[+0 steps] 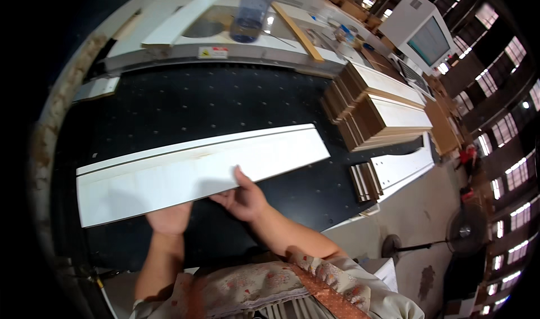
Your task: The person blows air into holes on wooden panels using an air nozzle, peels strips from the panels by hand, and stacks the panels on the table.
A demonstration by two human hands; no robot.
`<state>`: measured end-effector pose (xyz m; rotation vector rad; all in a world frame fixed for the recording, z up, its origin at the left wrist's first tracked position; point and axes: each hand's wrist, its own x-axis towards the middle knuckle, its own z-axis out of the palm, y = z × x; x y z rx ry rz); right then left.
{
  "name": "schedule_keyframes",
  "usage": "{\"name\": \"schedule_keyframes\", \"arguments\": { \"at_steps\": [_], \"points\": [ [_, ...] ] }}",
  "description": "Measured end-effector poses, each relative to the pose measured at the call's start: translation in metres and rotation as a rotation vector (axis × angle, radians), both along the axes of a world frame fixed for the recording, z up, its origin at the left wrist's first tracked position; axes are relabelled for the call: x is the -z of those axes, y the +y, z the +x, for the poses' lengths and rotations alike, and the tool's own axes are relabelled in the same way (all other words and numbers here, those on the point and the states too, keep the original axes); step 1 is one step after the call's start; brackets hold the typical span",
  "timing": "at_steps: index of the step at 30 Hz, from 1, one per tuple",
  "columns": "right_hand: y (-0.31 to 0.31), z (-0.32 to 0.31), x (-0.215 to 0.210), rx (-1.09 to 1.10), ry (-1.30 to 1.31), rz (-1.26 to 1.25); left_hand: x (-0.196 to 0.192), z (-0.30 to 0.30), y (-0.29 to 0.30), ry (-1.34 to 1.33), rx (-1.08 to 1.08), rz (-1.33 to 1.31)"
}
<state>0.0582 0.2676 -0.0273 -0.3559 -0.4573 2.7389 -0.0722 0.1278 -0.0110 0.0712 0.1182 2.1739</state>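
Your right hand [247,200] pinches the near long edge of the white board [197,170], thumb over its face and fingers at the edge. Your left hand [169,219] is under that same edge further left; its fingers are hidden, so you cannot tell whether they are spread or pressed together. The board (a dark groove runs along its far side) slants across the black worktop [197,100] before you, right end further away. Beyond that end you have a stack of boards [388,108], with a small pile of strips [365,182] nearer you.
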Motion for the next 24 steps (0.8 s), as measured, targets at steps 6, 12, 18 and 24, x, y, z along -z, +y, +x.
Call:
{"name": "schedule_keyframes", "arguments": {
  "at_steps": [6,12,18,24],
  "points": [
    [-0.002,0.012,-0.014,0.107,0.084,0.093,0.020,0.015,0.014,0.149,0.212,-0.029],
    [-0.009,0.008,-0.008,0.157,0.105,0.063,0.027,0.026,0.001,0.218,0.323,-0.310],
    [-0.014,0.009,-0.015,0.306,0.068,0.121,0.005,0.011,-0.006,0.371,0.402,-0.384],
    [-0.021,0.007,-0.017,0.478,0.004,0.089,-0.011,0.000,-0.004,0.789,0.652,-0.547]
  ]
}}
